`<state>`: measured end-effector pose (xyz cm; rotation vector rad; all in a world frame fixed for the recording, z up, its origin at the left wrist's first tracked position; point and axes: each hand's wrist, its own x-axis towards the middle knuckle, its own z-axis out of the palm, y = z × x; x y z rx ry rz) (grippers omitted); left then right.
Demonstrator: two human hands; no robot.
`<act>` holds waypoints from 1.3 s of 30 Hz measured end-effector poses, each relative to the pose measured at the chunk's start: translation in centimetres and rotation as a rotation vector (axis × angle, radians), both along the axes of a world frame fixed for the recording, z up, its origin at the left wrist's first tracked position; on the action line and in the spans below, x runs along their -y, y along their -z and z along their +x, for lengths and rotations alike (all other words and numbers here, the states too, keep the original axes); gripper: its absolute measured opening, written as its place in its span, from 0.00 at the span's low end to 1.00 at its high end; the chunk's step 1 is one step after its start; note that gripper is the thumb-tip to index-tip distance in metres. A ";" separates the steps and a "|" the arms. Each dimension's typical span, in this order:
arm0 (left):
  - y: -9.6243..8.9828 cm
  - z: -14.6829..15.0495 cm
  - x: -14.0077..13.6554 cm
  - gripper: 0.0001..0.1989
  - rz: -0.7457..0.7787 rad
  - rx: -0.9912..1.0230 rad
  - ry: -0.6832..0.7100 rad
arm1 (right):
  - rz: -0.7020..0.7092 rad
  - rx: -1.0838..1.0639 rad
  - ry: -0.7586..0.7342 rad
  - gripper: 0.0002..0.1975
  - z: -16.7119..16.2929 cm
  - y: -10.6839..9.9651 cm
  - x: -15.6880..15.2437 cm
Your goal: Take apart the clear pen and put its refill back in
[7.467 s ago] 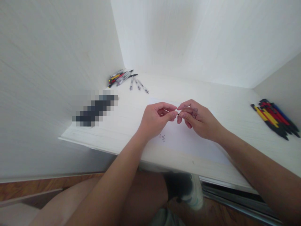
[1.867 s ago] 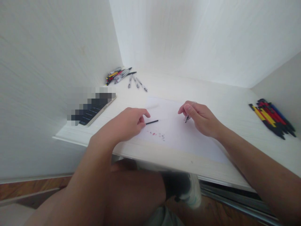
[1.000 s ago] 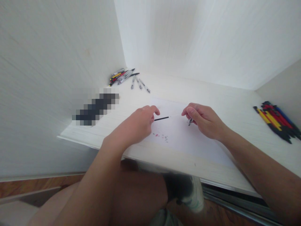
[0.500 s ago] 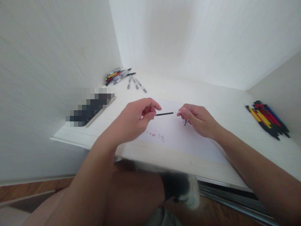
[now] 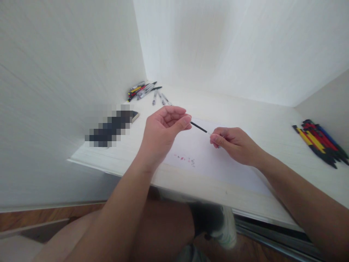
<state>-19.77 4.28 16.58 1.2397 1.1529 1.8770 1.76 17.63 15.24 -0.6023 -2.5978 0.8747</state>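
A thin pen refill point(image 5: 199, 127), black with a clear end, spans the gap between my hands, slanting down to the right over a sheet of white paper point(image 5: 218, 171). My left hand point(image 5: 170, 123) pinches its upper left end between thumb and fingers. At the lower right, my right hand point(image 5: 229, 143) is closed around the clear end. A small clear pen part seems tucked under the right fingers, mostly hidden. Small red and dark scribbles mark the paper's left side.
A pile of pens point(image 5: 140, 90) lies in the back left corner, with several clear pens point(image 5: 163, 98) beside it. Yellow, red and blue pens point(image 5: 320, 142) lie at the right. A blurred-out dark object point(image 5: 111, 127) rests at the left. White walls enclose the desk.
My left hand has risen and moved right, so the refill now slants down to the right instead of lying nearly level. The clear pen part under my right hand shows less. The view has shifted slightly.
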 end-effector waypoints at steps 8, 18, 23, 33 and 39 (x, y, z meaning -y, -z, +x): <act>1.1 1.4 -1.0 0.14 0.008 0.186 0.012 | -0.026 0.012 -0.017 0.23 -0.1 -0.4 0.4; 1.9 2.1 -1.2 0.08 0.040 0.352 0.174 | -0.020 -0.005 -0.013 0.22 -0.2 -0.5 0.7; 2.9 2.2 -1.3 0.05 0.125 0.323 0.205 | 0.016 -0.024 -0.020 0.20 -0.3 -0.5 0.8; 2.3 1.8 -1.4 0.04 0.191 0.344 0.129 | 0.140 -0.009 -0.016 0.22 -0.2 -0.3 0.5; 2.4 2.3 -1.3 0.03 0.207 0.357 0.196 | 0.239 0.048 -0.030 0.23 -0.3 -0.1 0.3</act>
